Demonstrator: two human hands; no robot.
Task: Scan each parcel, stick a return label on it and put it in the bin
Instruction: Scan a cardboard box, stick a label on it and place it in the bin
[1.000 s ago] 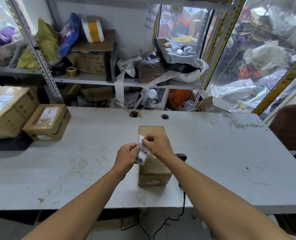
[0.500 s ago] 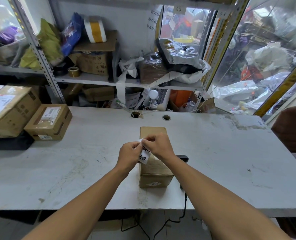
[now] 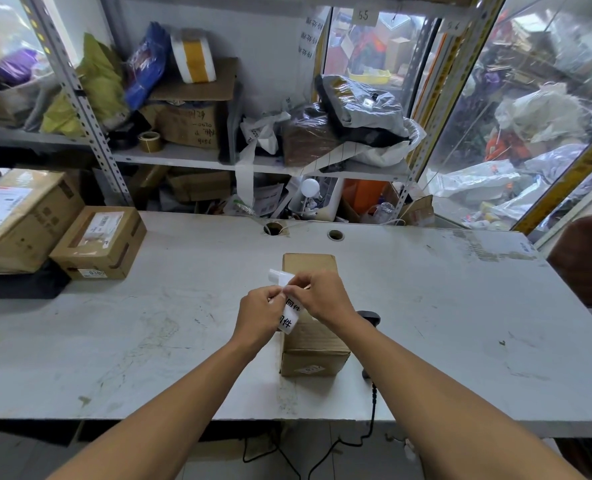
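Head view: a thin, limp label [image 3: 289, 315] is pinched between the left hand [image 3: 258, 315] and right hand [image 3: 322, 296], above the box [image 3: 310, 337] on the counter [image 3: 443, 306]. Being flimsy and sticky, it is best held by its edges; the box looks light and stiff.

You stand at a scuffed grey table [image 3: 121, 341] with two cable holes [image 3: 273, 229] near its far edge. Behind it, a metal shelf rack [image 3: 79, 98] holds boxes, bags and tape rolls against a pale wall [image 3: 266, 50]. To your right, clear panels [image 3: 516, 133] show what looks like heaped plastic bags. Grey floor [image 3: 7, 455] lies below.
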